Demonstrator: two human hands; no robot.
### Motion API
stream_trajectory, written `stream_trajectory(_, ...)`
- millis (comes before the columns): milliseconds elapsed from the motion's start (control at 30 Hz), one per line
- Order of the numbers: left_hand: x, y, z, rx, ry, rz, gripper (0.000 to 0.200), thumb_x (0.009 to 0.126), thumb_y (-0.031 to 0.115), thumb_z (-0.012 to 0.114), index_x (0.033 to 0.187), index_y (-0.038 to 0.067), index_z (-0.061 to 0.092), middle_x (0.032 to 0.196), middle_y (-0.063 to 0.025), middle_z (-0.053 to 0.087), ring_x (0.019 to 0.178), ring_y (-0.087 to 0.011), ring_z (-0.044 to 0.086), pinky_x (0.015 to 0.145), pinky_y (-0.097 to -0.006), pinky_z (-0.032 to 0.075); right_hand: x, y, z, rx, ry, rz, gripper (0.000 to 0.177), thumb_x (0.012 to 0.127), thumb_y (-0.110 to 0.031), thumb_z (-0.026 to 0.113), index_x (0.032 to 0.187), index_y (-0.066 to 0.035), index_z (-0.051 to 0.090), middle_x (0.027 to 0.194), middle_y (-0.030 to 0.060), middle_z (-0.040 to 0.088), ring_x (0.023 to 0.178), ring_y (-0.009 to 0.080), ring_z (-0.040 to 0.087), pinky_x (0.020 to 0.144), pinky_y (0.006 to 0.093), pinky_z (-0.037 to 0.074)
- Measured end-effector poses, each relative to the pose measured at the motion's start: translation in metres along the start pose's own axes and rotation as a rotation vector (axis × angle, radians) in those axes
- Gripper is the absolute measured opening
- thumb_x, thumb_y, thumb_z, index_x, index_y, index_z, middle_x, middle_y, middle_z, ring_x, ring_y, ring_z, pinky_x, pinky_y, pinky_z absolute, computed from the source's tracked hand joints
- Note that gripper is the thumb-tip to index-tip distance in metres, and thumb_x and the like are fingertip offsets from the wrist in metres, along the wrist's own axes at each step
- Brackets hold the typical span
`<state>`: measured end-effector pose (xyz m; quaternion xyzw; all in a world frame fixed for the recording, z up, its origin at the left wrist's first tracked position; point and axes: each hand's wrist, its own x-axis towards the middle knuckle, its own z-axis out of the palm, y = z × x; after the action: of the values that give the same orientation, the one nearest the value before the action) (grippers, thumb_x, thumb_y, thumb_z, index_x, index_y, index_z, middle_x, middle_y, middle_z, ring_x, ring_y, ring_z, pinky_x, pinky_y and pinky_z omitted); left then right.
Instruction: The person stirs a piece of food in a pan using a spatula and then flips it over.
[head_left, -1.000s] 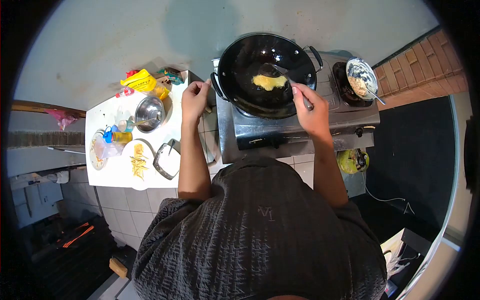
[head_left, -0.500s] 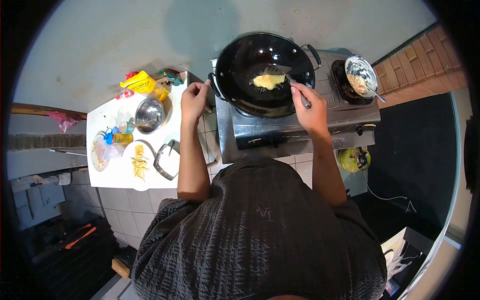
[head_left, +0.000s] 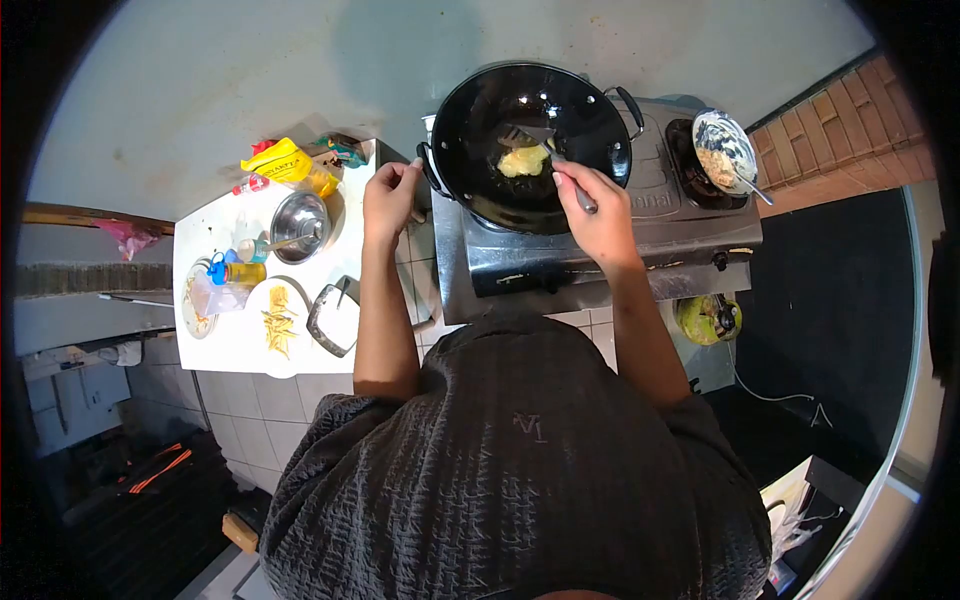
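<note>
A black wok (head_left: 480, 105) sits on the stove, with a yellow piece of frying food (head_left: 523, 162) in its oily bottom. My right hand (head_left: 602, 212) is closed around the handle of a slotted spatula (head_left: 517, 137), whose blade lies against the food's far edge. At the wok's left side, my left hand (head_left: 390, 202) pinches the looped handle (head_left: 431, 172) between thumb and fingers.
Right of the wok stands a bowl of batter or filling (head_left: 722, 150) with a spoon. The white table (head_left: 230, 345) at left holds a metal bowl (head_left: 300, 228), a plate of yellow strips (head_left: 262, 302), a black-rimmed dish (head_left: 335, 320) and a yellow packet (head_left: 277, 160).
My right hand and the spatula have moved left, and the food has shifted slightly left and looks more bunched up. My left hand stays at the wok handle.
</note>
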<state>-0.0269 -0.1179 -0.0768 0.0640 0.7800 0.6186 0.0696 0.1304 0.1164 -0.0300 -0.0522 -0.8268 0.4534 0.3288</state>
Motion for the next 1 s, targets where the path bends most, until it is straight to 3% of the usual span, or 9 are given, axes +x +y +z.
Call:
stream_trajectory(500, 0.002, 0.007, 0.003, 0.000, -0.004, 0.011, 0.028, 0.090, 0.025, 0.066, 0.077, 0.002, 0.061, 0.064, 0.0048, 0.051, 0.059, -0.0045, 0.041, 0.053, -0.0222, 0.033, 0.004, 0.006, -0.009, -0.046, 0.074, 0.025, 0.018, 0.088, -0.011, 0.067, 0.103, -0.003, 0.068, 0.091, 0.0175, 0.069, 0.081, 0.0271, 0.069, 0.071, 0.0311, 0.052)
stream_trajectory(567, 0.002, 0.011, 0.002, 0.003, -0.018, -0.023, 0.027, 0.090, 0.025, 0.066, 0.077, 0.002, 0.061, 0.064, 0.0051, 0.051, 0.058, -0.0040, 0.040, 0.052, -0.0221, 0.032, 0.010, 0.010, -0.014, -0.065, 0.122, 0.149, 0.018, 0.089, -0.013, 0.065, 0.104, -0.003, 0.068, 0.094, 0.0181, 0.069, 0.085, 0.0279, 0.069, 0.074, 0.0324, 0.052)
stream_trajectory(733, 0.005, 0.008, 0.003, -0.004, -0.017, 0.009, 0.027, 0.091, 0.026, 0.066, 0.077, 0.002, 0.061, 0.063, 0.0056, 0.050, 0.057, -0.0036, 0.039, 0.051, -0.0220, 0.030, 0.028, 0.029, -0.017, -0.169, 0.224, 0.194, 0.021, 0.092, -0.023, 0.061, 0.099, -0.005, 0.068, 0.085, 0.0201, 0.068, 0.081, 0.0359, 0.068, 0.069, 0.0360, 0.051)
stream_trajectory(1000, 0.006, 0.005, 0.003, -0.013, 0.020, 0.040, 0.028, 0.090, 0.027, 0.067, 0.077, 0.002, 0.060, 0.063, 0.0052, 0.050, 0.057, -0.0040, 0.039, 0.051, -0.0221, 0.031, 0.063, 0.037, -0.019, -0.446, 0.179, 0.388, 0.039, 0.092, -0.038, 0.051, 0.093, -0.004, 0.071, 0.081, 0.0234, 0.066, 0.080, 0.0428, 0.064, 0.071, 0.0470, 0.051)
